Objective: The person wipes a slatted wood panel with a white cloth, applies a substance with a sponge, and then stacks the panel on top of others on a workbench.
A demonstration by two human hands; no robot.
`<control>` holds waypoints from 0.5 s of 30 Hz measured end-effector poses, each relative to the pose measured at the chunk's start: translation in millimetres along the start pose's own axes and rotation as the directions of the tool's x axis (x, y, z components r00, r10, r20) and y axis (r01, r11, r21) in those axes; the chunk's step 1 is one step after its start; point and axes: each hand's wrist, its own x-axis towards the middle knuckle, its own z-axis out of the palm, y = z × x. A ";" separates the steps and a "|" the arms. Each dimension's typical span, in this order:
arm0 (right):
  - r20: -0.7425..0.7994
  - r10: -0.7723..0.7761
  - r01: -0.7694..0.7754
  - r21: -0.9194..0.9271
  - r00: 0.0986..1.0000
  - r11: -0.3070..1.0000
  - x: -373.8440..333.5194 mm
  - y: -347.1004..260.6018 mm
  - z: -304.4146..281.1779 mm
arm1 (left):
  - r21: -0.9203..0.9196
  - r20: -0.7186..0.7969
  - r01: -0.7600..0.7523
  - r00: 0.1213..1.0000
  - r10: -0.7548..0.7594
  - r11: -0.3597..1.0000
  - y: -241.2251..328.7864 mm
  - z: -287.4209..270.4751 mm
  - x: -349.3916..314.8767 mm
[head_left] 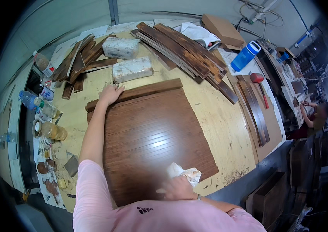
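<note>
A brown wood panel (pixel 152 131) with narrow grooves lies on the table before me, its surface shiny in the middle. Along its far edge runs a thick wooden strip (pixel 148 92). My left hand (pixel 111 94) grips the left end of this strip, with the fingers over its far side and the thumb apart. Close to my body, my right hand (pixel 179 188) is closed on a crumpled white cloth (pixel 191 174) at the panel's near right part. That hand is partly blurred, and the fingers under the cloth are hidden.
Two whitish wrapped blocks (pixel 133 69) sit beyond the strip. Dark boards are piled at far left (pixel 77 62) and far right (pixel 179 50). Bottles and a jar (pixel 53 131) line the left edge. On the right are a blue bottle (pixel 245 56), a red mallet (pixel 256 77) and, farther off, another person (pixel 315 116).
</note>
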 end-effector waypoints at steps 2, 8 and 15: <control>0.007 0.021 -0.021 -0.008 1.000 1.000 -4.5 0.6 4.1 | 0.071 -0.025 -0.050 0.998 0.052 0.996 21.0 19.7 -25.9; 0.077 0.052 -0.066 0.189 0.996 0.980 11.4 26.2 -19.2 | 0.230 -0.303 -0.019 0.949 0.090 0.973 22.0 56.3 -43.8; -0.361 0.545 -0.416 0.378 0.757 0.827 116.3 198.4 -97.5 | 0.259 -0.342 -0.069 0.926 0.158 0.963 12.7 59.3 -42.6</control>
